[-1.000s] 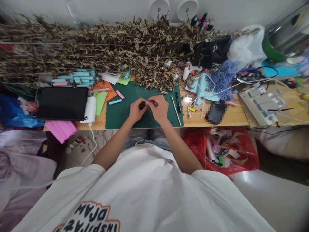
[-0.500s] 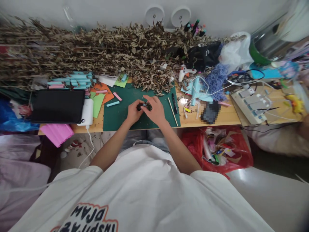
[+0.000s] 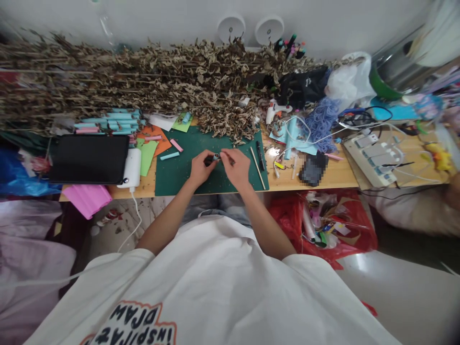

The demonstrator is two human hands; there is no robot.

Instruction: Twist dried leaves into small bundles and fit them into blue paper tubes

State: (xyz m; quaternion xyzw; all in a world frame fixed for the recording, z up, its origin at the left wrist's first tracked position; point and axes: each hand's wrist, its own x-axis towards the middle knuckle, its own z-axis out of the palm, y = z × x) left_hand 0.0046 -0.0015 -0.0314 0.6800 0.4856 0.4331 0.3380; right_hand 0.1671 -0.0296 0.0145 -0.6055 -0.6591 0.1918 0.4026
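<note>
Both my hands meet over the green cutting mat (image 3: 179, 170). My left hand (image 3: 200, 167) is closed around a small light-blue paper roll (image 3: 216, 156) with a dark piece beside it. My right hand (image 3: 235, 165) pinches the roll's right end, fingers curled. Loose pink and blue paper rolls (image 3: 170, 155) lie on the mat's left part. A heap of dried leafy branches (image 3: 143, 81) runs along the back of the desk, just beyond my hands.
A black tablet (image 3: 88, 158) and white power bank (image 3: 132, 167) lie left. A wooden stick (image 3: 257, 161) and black pen (image 3: 260, 155) rest on the mat's right edge. A glue gun (image 3: 275, 111), cables, power strip (image 3: 381, 158) crowd the right. A red bag (image 3: 323, 220) of scraps hangs below.
My right hand has drawn back from over the roll to its right end, leaving the blue roll showing between the two hands. The view shifted slightly.
</note>
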